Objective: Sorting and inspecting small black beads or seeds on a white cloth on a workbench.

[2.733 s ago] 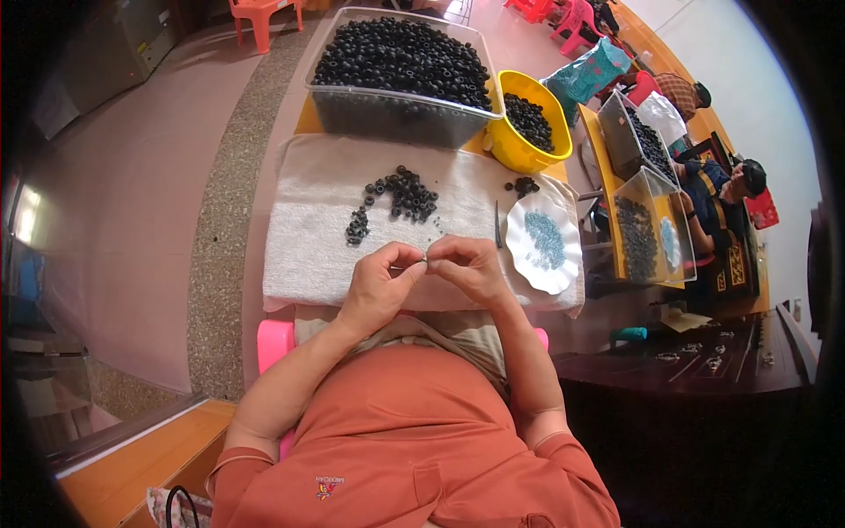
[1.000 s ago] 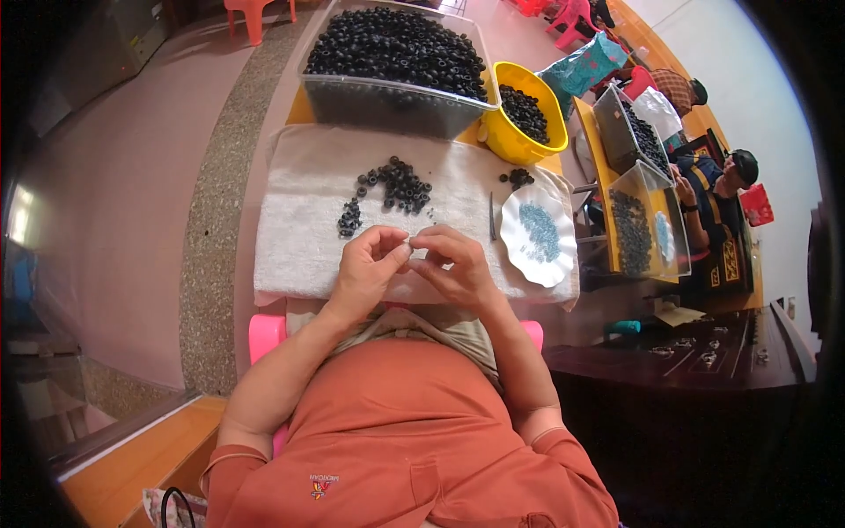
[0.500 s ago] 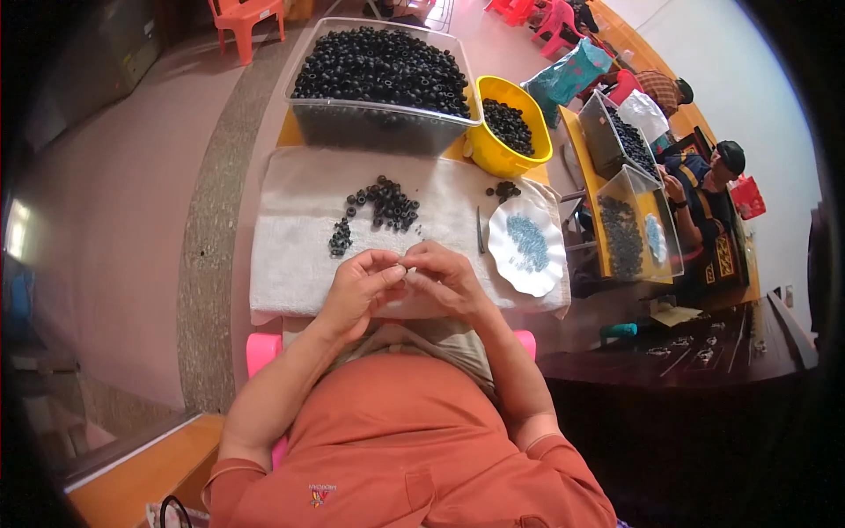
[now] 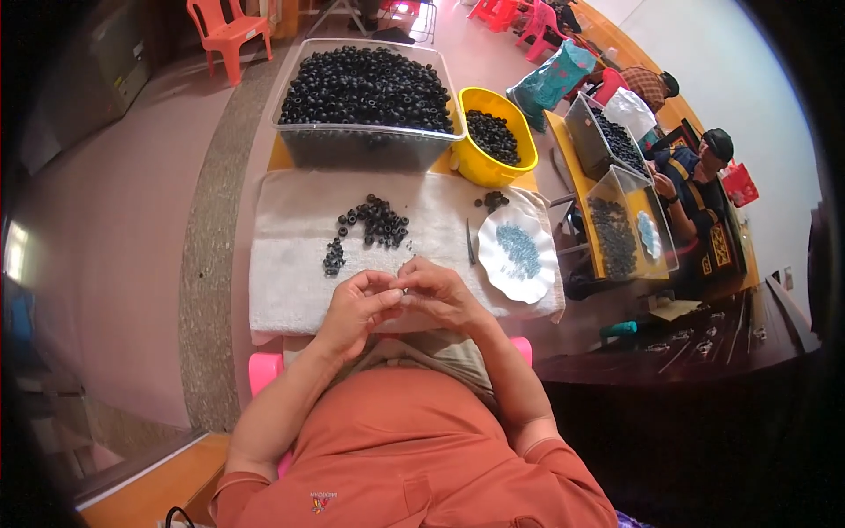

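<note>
Black rubber-like rings everywhere. Left hand (image 4: 356, 304) and right hand (image 4: 440, 295) meet at the near edge of the white towel (image 4: 282, 264), fingertips pinched together on something very small; the piece itself is hidden between the fingers, so I cannot tell what the grip closes on.

Just beyond the hands, a small curved heap of black rings (image 4: 374, 222) lies on the towel, a shorter clump (image 4: 334, 258) to its left. To the right, a white scalloped plate (image 4: 493, 264) holds pale blue bits (image 4: 521, 248); a thin dark tool (image 4: 470, 242) lies beside it.

Progress, as I judge it: early. The clear tub (image 4: 361, 145) at the far end of the surface is heaped full of rings, the yellow bowl (image 4: 510, 167) part full, and only a few pieces sit near the hands.

No readable labels. Off right, a neighbouring surface carries clear bins (image 4: 616, 211) of dark parts, a teal bag (image 4: 554, 79) behind, a seated person (image 4: 695, 176) working there. Red plastic chair (image 4: 224, 31) far left.
</note>
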`<action>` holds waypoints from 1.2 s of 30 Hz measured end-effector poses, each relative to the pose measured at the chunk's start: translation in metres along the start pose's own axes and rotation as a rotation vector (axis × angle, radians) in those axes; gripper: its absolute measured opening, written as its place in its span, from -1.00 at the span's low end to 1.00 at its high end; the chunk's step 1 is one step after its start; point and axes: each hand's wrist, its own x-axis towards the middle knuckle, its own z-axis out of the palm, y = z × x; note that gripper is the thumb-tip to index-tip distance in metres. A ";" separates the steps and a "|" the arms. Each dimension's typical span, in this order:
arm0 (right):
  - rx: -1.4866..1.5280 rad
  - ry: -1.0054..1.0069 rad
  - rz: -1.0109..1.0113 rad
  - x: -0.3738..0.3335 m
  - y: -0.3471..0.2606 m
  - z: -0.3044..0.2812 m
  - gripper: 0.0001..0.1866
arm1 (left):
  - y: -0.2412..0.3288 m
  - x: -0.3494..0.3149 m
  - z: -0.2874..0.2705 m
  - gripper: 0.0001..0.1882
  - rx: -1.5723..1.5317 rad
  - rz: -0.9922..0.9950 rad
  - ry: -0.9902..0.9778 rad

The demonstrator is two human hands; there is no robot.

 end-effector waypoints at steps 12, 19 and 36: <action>0.287 0.096 0.072 -0.002 0.009 0.011 -0.78 | -0.005 -0.001 0.002 -0.80 -0.083 0.047 0.069; 0.266 0.066 0.134 -0.004 0.007 0.009 -0.78 | -0.004 -0.002 0.004 -0.83 -0.071 0.056 0.067; 0.072 0.250 0.150 -0.046 -0.015 -0.008 -0.81 | -0.005 0.000 0.000 -0.87 -0.004 0.135 0.081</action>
